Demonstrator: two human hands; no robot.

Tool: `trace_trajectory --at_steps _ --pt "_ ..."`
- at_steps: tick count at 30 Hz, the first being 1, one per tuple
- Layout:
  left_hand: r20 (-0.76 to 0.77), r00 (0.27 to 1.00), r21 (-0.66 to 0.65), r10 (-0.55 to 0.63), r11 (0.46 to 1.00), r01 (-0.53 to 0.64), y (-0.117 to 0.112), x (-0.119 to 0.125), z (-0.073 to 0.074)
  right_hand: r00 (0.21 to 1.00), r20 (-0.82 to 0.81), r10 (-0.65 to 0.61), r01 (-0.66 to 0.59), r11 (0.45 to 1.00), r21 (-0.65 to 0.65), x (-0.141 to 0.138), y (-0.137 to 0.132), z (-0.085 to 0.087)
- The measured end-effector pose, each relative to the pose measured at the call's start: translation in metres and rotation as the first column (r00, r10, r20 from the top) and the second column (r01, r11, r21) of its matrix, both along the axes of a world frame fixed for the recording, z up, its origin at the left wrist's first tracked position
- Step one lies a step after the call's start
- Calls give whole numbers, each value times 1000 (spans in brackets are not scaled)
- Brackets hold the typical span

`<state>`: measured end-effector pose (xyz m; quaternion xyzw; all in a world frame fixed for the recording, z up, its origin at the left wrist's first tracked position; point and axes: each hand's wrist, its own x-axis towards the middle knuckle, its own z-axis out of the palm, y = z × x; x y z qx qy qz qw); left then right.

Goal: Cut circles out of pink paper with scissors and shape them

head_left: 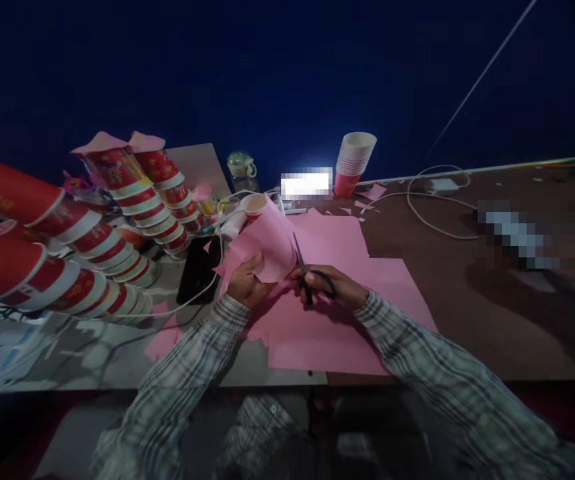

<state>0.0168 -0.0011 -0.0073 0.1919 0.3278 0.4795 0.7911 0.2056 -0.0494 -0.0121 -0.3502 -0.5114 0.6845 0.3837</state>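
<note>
Two cup stacks (pixel 135 180) look capped (dim view); your left fingers (pixel 256 265) pinch pink paper (pixel 272 243), right fingers (pixel 328 285) grip scissors (pixel 303 270) mid-cut.

Makeshift craft workshop, dimly lit. Pink paper sheets (pixel 327 313) cover the middle of a worktable (pixel 467 307). Left of the sheets lie long stacks of red printed cups (pixel 92 267). Behind the sheets are paper scraps (pixel 367 203) and an upright cup stack (pixel 355 163). A loose cable (pixel 432 223) lies behind and to their right.
</note>
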Motion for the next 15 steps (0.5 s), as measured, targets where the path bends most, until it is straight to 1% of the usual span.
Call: trace_trajectory --at_steps 3,5,7,9,11,14,15 --pt "31 999 -62 26 998 -24 3 0 1 993 113 -20 12 998 69 -3 -1 4" --pt "45 997 -117 58 992 -52 4 0 3 986 164 -29 17 997 76 -3 -3 6" --pt "54 997 -143 64 988 -56 4 0 5 985 169 -27 18 998 57 -2 -5 8" --pt "58 997 -117 50 992 -43 4 -1 5 989 146 -2 -3 1000 30 2 -8 11" --pt "61 997 -58 38 998 -34 5 -2 3 986 153 59 -63 998 24 10 -13 17" --pt "63 997 2 38 999 -39 5 -3 -1 951 259 171 -190 980 51 30 -27 32" --pt "71 997 10 29 1000 -29 6 -4 -2 942 277 188 -209 977 49 40 -33 37"
